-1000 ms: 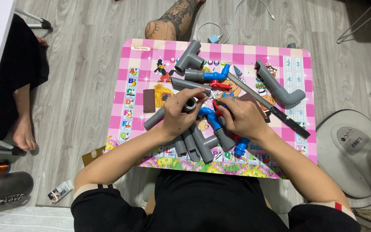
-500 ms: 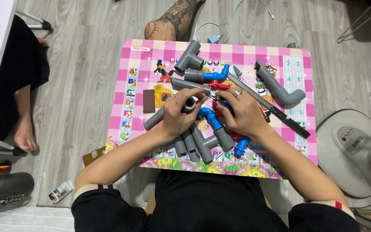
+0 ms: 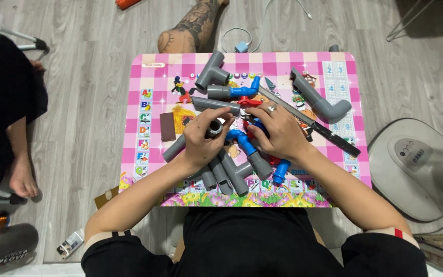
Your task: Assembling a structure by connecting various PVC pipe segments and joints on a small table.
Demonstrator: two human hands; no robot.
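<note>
Two hands work mid-table on the pink table (image 3: 149, 149). Left hand (image 3: 201, 141) is wrapped around a grey pipe (image 3: 174, 149) with its open end up. Right hand (image 3: 278, 134) lies curled over the blue fittings (image 3: 242, 141) beside it; grip unclear. Elbow pipe (image 3: 319, 100) sits further right.

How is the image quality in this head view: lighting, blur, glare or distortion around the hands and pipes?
Head view: even, soft indoor light with only faint shadows under the left hand and right hand; the grey pipe and blue elbow fitting look sharp, no motion blur; slight sheen on the pink table; mild wide-angle stretch at the frame edges.
</note>
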